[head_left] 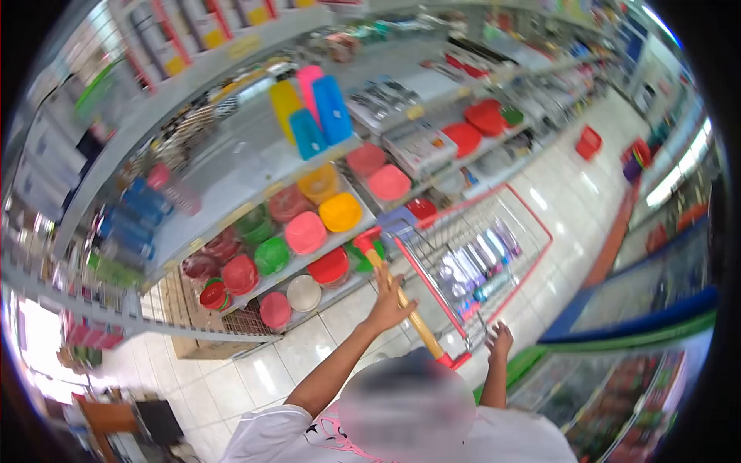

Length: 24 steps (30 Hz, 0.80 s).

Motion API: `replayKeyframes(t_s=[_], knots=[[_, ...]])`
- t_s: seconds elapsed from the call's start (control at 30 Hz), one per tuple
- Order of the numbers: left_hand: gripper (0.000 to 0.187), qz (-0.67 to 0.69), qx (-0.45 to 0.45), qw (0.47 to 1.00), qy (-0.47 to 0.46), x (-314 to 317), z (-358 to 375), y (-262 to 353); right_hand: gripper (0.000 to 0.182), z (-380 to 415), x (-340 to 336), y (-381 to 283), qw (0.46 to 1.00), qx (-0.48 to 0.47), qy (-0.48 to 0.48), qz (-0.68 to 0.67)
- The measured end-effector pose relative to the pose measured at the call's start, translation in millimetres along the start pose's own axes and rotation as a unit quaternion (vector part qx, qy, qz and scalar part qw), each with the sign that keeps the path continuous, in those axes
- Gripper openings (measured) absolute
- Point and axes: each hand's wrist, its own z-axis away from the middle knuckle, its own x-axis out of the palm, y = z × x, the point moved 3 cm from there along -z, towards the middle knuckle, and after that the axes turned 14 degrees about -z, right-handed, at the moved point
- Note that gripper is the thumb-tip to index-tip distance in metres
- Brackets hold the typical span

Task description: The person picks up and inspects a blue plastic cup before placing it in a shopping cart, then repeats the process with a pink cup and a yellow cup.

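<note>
My left hand (pixel 390 301) rests over the yellow handle (pixel 423 330) of a shopping cart, its fingers across the bar and its thumb to the side. My right hand (pixel 500 340) is off the handle, beside the cart's near right corner, with loosely bent fingers apart and nothing visible in them. The wire shopping cart (pixel 532 202) has red trim. Inside it lie several packaged items (pixel 471 266) in purple, white and blue, too blurred to name. A teal bottle-like item (pixel 492 287) lies among them.
Store shelves (pixel 224 177) run along the left, with coloured plastic bowls (pixel 307 231) and tall blue, yellow and pink containers (pixel 332 108). Blue and green-edged display cases (pixel 633 324) stand at right. A red basket (pixel 589 143) sits on the tiled floor (pixel 575 189) ahead.
</note>
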Motion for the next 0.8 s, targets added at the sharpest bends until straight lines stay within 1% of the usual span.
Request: replayKeyframes(t_s=[0.03, 0.07, 0.1, 0.13, 0.17, 0.2, 0.23, 0.27, 0.3, 0.33, 0.37, 0.4, 0.43, 0.47, 0.5, 0.53, 0.57, 0.6, 0.63, 0.7, 0.73, 0.77, 0.8], knots=[[0.082, -0.003, 0.002, 0.999, -0.034, 7.1, -6.6, 3.5, 0.041, -1.6, 6.7, -10.4, 1.0, -0.002, 0.01, 0.014], [0.082, -0.003, 0.002, 0.997, -0.073, 18.7, -6.6, 7.7, 0.041, -18.0, 5.9, -6.5, 1.0, -0.004, -0.009, 0.024], [0.082, -0.009, -0.038, 0.995, -0.097, -25.8, 40.1, 5.9, 0.04, 44.0, -6.3, 11.0, 0.989, -0.096, 0.009, 0.116], [0.082, -0.023, -0.024, 0.993, -0.114, -22.8, 32.3, 8.9, 0.039, 37.5, 9.6, -3.4, 0.955, -0.233, -0.001, 0.184], [0.083, -0.034, -0.009, 0.992, -0.118, -15.1, 14.9, 13.1, 0.039, 22.5, 29.2, -22.9, 0.949, -0.252, -0.029, 0.188], [0.082, -0.002, -0.002, 0.995, -0.098, -4.5, -3.0, 21.5, 0.04, 27.9, 56.1, -61.6, 0.876, -0.378, -0.042, 0.297], [0.082, -0.006, -0.031, 0.997, -0.075, -6.8, 1.8, 23.1, 0.04, 47.4, 77.2, -69.9, 0.785, -0.477, -0.056, 0.391], [0.078, -0.019, -0.022, 0.995, -0.1, -5.3, 2.0, 28.8, 0.041, 48.8, 94.8, -69.1, 0.809, -0.456, -0.119, 0.353], [0.075, -0.028, -0.008, 0.992, -0.124, -3.9, -2.8, 33.8, 0.04, 58.2, 119.5, -77.2, 0.844, -0.382, -0.21, 0.312], [0.075, -0.027, -0.025, 0.994, -0.101, -9.0, -10.2, 38.6, 0.045, 55.4, 139.5, -77.6, 0.834, -0.336, -0.295, 0.324], [0.067, -0.066, -0.006, 0.989, -0.134, -10.2, -17.6, 45.6, 0.051, 54.4, 155.9, -77.3, 0.818, -0.287, -0.37, 0.335], [0.06, -0.105, 0.016, 0.98, -0.17, -10.6, -24.8, 48.6, 0.051, 76.4, 178.4, -86.6, 0.807, -0.294, -0.383, 0.34], [0.06, -0.107, 0.009, 0.982, -0.158, -6.3, -31.9, 34.2, 0.06, 112.5, 203.1, -95.5, 0.802, -0.24, -0.362, 0.41], [0.053, -0.085, 0.079, 0.986, -0.116, 3.7, -34.6, 16.7, 0.069, 134.3, 213.2, -98.4, 0.791, -0.182, -0.333, 0.48], [0.047, -0.062, 0.151, 0.984, -0.071, 8.7, -37.5, 9.7, 0.069, 134.8, 214.6, -98.3, 0.786, -0.188, -0.335, 0.485], [0.042, 0.031, 0.102, 0.994, -0.032, -4.5, -38.2, 6.5, 0.077, 131.4, 212.4, -97.9, 0.747, -0.219, -0.333, 0.532], [0.042, 0.035, 0.101, 0.994, -0.026, -15.4, -36.2, 4.2, 0.086, 125.8, 209.3, -100.1, 0.705, -0.248, -0.329, 0.578], [0.04, 0.04, 0.077, 0.995, -0.054, -26.2, -32.0, 0.2, 0.089, 119.9, 206.3, -103.4, 0.678, -0.26, -0.344, 0.595], [0.039, 0.045, 0.051, 0.994, -0.085, -31.0, -21.5, -6.1, 0.089, 116.7, 205.6, -107.3, 0.675, -0.261, -0.342, 0.6], [0.035, 0.011, 0.018, 0.996, -0.081, -37.0, 6.4, -30.4, 0.087, 118.6, 208.5, -109.9, 0.618, -0.273, -0.419, 0.607], [0.035, 0.051, -0.029, 0.996, -0.063, -32.9, 22.5, -51.0, 0.087, 124.9, 215.4, -110.9, 0.619, -0.273, -0.417, 0.607], [0.035, 0.09, -0.075, 0.992, -0.046, -29.5, 38.5, -69.8, 0.087, 135.9, 225.9, -109.5, 0.621, -0.241, -0.424, 0.613], [0.035, 0.104, -0.123, 0.985, -0.052, -36.0, 51.4, -83.7, 0.086, 141.6, 232.7, -106.8, 0.623, -0.21, -0.43, 0.619]])
